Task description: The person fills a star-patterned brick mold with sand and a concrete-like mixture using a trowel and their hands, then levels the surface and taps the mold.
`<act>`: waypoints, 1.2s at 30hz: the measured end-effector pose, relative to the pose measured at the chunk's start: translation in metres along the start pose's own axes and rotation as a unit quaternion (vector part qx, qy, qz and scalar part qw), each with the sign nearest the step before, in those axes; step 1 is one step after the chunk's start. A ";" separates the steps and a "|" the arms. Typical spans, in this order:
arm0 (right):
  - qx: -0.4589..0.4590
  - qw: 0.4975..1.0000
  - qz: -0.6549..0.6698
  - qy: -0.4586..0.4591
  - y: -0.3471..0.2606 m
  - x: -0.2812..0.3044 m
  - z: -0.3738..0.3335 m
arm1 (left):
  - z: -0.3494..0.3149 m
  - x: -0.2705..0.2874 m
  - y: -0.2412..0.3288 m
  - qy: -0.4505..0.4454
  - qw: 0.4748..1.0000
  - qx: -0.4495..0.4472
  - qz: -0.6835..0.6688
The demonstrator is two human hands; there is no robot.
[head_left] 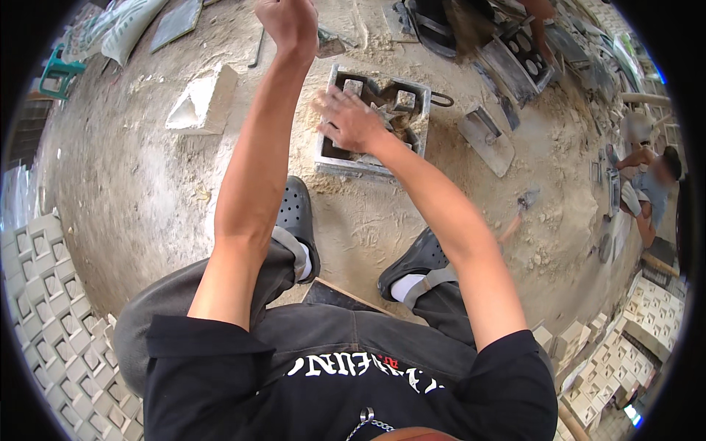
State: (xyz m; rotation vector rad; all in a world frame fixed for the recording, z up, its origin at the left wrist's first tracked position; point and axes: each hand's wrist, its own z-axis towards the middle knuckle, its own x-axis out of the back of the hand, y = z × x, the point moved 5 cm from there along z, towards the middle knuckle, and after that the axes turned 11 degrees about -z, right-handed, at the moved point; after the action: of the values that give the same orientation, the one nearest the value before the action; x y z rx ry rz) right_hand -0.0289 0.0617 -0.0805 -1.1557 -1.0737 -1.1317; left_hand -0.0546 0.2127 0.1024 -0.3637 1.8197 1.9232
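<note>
On the dusty ground ahead of me sits a square grey metal mould, with blocky inserts and sandy tan material inside and a loop handle on its right side. My right hand is over the mould's left part, fingers spread and slightly blurred; I cannot tell whether the palm presses on the material. Farther off, at the top edge, my left hand is closed in a fist. What it grips, if anything, is hidden. A flat, dusty piece lies just right of that wrist.
A pale hollowed block stands left of the mould. To the right lie a flat metal plate with a handle and a small trowel. Another mould is beyond. A person squats far right. Patterned blocks are stacked left.
</note>
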 end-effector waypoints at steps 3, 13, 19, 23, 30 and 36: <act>-0.055 0.997 -0.053 -0.019 0.002 -0.004 -0.008 | -0.003 0.004 -0.010 0.016 1.000 0.020 0.015; -0.446 0.892 -0.068 0.007 0.062 0.005 -0.134 | -0.019 0.002 -0.070 -0.055 0.998 0.019 0.017; -0.436 0.891 0.046 0.119 0.065 0.004 -0.138 | -0.033 0.010 -0.122 -0.266 0.954 0.076 0.110; -0.413 0.897 0.065 0.141 0.060 0.008 -0.131 | -0.014 0.018 -0.144 -0.349 0.924 0.116 0.101; -0.419 0.894 0.093 0.132 0.068 0.005 -0.136 | -0.031 -0.013 -0.116 -0.258 0.962 0.073 0.046; -0.430 0.892 0.082 0.112 0.063 0.010 -0.132 | -0.029 -0.005 -0.134 -0.147 0.981 0.084 0.093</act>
State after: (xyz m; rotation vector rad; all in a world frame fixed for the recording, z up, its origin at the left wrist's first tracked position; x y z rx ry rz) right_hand 0.0407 -0.0669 -0.0911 -1.6940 -0.2466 -1.6160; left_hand 0.0138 0.1854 -0.0136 0.1455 1.8501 1.8091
